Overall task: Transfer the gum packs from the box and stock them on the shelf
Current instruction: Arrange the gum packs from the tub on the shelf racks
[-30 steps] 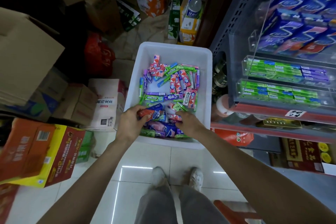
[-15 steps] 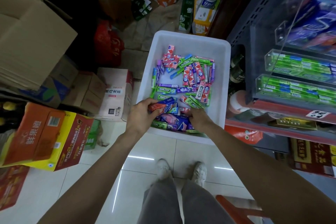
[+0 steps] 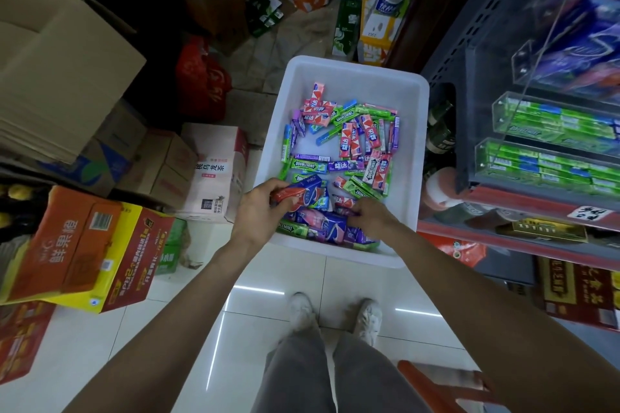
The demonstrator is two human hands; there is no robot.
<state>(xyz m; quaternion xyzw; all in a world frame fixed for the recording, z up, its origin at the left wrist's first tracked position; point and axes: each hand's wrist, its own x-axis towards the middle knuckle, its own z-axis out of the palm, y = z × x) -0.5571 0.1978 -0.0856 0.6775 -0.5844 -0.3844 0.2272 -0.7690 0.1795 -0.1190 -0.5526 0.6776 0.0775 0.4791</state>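
A white plastic box (image 3: 355,77) stands on the floor, holding several loose gum packs (image 3: 349,144) in green, red, purple and blue. My left hand (image 3: 258,214) grips a few red-and-blue gum packs (image 3: 298,193) at the box's near left corner. My right hand (image 3: 370,216) reaches into the near end of the box and pinches a pack in the pile; which pack is hidden under the fingers. On the right, the shelf (image 3: 523,228) carries clear trays of green gum packs (image 3: 550,167).
Cardboard cartons (image 3: 84,251) crowd the floor on the left, and a red bag (image 3: 201,83) lies behind them. Boxes and a bottle (image 3: 385,6) stand beyond the white box. My shoes (image 3: 335,315) are on white tiles. A red stool edge (image 3: 436,385) is by my right leg.
The view has shifted, so the box sits further right and higher. Both hands stay at the near end of the box; the left one still grips the same packs.
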